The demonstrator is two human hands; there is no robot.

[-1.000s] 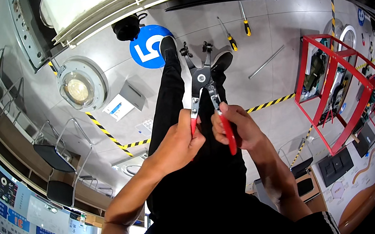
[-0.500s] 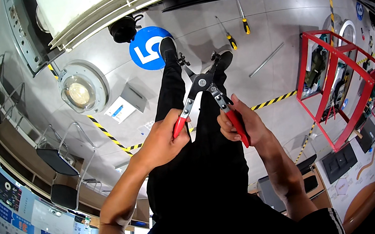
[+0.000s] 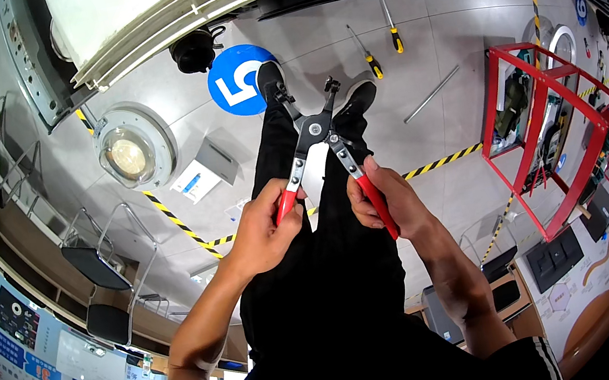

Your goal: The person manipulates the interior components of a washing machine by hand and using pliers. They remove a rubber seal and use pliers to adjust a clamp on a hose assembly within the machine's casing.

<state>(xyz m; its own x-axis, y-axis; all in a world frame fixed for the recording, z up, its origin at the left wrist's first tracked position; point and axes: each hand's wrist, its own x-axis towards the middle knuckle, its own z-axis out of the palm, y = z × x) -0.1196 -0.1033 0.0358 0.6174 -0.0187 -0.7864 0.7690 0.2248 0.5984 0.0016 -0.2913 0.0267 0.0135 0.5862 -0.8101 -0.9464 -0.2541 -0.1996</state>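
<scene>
Holding: pliers (image 3: 315, 129), one pair, shared between both your hands, up in front of your legs and clear of the floor.
Left hand: (image 3: 265, 230) closed round the left red handle (image 3: 287, 204); rear end of that handle is hidden in your grip.
Right hand: (image 3: 397, 197) closed round the right red handle (image 3: 377, 202), its rear end showing past your palm.
Pliers pose: tips point away from you, jaws apart, handles spread in a V; dark head with a round pivot in the middle.
Shoes: your left (image 3: 269, 75) partly covers a blue round sticker (image 3: 224, 97); your right (image 3: 359, 97) sits on bare floor.
Screwdrivers: two on the floor ahead and right, yellow and black handles, near one (image 3: 375, 67) and far one (image 3: 398, 41), side by side, apart.
Rod: thin metal rod (image 3: 431, 95) lying slantwise, right of your right shoe.
Left floor: round door (image 3: 160, 143) with a glass bowl, box (image 3: 217, 161) just beside it, chairs (image 3: 96, 265) nearer you.
Right floor: red frame (image 3: 599, 130), upright, well apart from the pliers.
Ahead: white slatted panel (image 3: 210, 8) at the top, black part (image 3: 191, 53) below its edge.
Tape: yellow-black strips (image 3: 445, 161) on the floor behind your legs.
</scene>
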